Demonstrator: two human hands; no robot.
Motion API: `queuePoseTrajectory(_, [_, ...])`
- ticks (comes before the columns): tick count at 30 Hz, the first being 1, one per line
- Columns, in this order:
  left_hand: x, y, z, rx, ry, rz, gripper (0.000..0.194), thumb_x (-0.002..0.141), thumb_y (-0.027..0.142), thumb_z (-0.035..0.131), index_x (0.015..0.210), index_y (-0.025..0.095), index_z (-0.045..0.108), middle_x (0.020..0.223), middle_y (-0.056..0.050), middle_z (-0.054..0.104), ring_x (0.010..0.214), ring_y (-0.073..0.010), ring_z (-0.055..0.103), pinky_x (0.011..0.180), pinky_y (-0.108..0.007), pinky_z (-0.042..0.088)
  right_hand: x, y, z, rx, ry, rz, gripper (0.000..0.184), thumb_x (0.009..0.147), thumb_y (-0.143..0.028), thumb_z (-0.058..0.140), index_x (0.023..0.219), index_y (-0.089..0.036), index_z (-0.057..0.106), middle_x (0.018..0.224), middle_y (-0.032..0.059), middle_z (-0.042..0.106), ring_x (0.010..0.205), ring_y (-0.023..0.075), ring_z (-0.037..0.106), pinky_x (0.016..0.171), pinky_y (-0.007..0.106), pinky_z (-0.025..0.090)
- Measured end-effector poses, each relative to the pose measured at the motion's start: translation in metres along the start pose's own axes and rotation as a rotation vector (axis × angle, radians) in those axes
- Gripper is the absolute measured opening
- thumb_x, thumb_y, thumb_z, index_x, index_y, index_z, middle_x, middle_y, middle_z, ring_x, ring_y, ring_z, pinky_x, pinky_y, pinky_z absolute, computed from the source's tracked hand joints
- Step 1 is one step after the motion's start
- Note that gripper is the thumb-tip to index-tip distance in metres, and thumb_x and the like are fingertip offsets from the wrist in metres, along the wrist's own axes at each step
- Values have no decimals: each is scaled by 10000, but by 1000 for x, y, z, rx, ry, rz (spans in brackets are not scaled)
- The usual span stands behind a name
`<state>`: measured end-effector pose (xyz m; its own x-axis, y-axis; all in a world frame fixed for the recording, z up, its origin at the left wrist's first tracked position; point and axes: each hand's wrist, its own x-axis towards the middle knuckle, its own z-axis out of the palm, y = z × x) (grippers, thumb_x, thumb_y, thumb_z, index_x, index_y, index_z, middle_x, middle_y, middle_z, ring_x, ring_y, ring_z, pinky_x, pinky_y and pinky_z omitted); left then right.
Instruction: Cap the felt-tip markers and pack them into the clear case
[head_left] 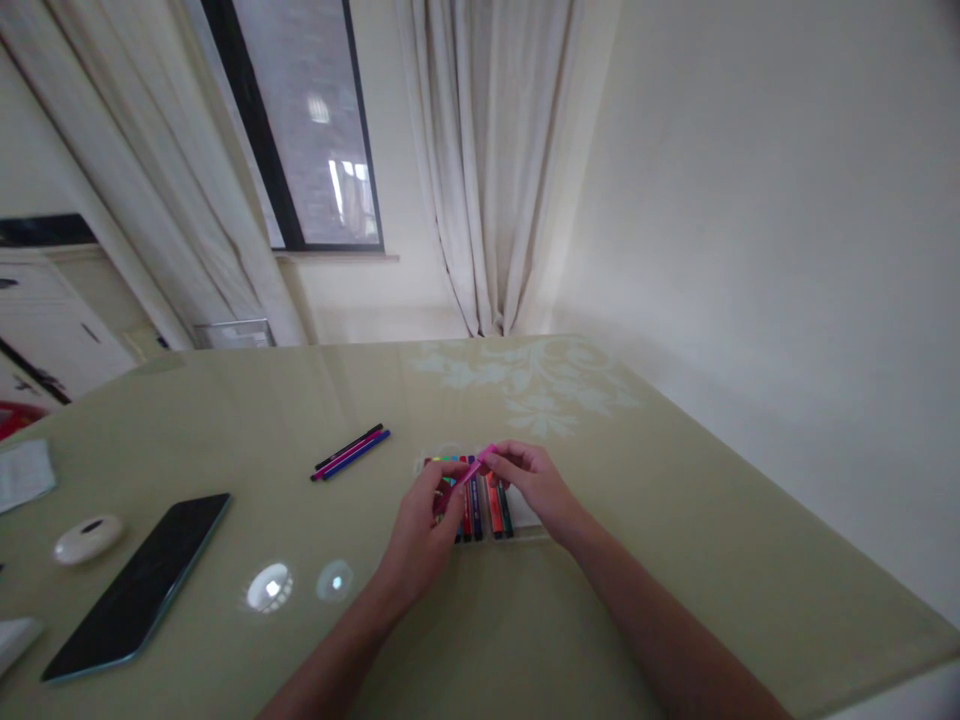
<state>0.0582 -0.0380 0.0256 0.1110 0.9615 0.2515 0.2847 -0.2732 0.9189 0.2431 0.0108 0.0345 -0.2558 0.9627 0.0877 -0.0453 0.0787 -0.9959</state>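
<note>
Both my hands hold a pink marker point(472, 470) slantwise above a clear plastic case point(525, 535). My left hand point(424, 520) is closed on the marker's lower part, and my right hand point(531, 475) pinches its upper end by the cap. Under my hands, several coloured markers lie side by side in the case, among them an orange marker point(494, 508) and a dark green marker point(505, 510). My left hand covers the case's left part. A pale area shows at the right inside the case, partly behind my right hand.
Left of the case, a few loose markers point(351, 452) lie together on the table point(277, 420). A dark tablet or phone point(142, 585), a white oval object point(88, 540) and a white cloth or paper point(26, 473) lie farther left. A wall point(787, 300) borders the table's right side.
</note>
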Motion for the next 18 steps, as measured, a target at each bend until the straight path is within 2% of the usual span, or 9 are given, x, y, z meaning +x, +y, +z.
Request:
queuePoseTrajectory(5, [0,-5,3,25,49,64,249,984,343,555,1188,237,649,1075,-62,680,870,-180,635,704,-274,511,-1,0,1,113,-19,29,326,825,-505,775,911,-190,776,866,37,745,753,159,655,801,314,513])
queuePoseTrajectory(12, [1,-9,5,69,102,128,242,929,280,639,1167,249,670,1021,-29,703,752,-147,617,692,-274,522,-1,2,2,172,-14,49,326,806,-482,800,954,-192,784,913,49,763,796,174,683,841,336,520])
queuePoseTrajectory(18, [1,-9,6,124,111,175,273,908,234,654,1180,254,659,1054,-29,704,809,-153,639,729,-287,542,-1,1,3,204,5,46,290,787,-441,810,936,-193,791,869,43,758,795,179,684,829,334,518])
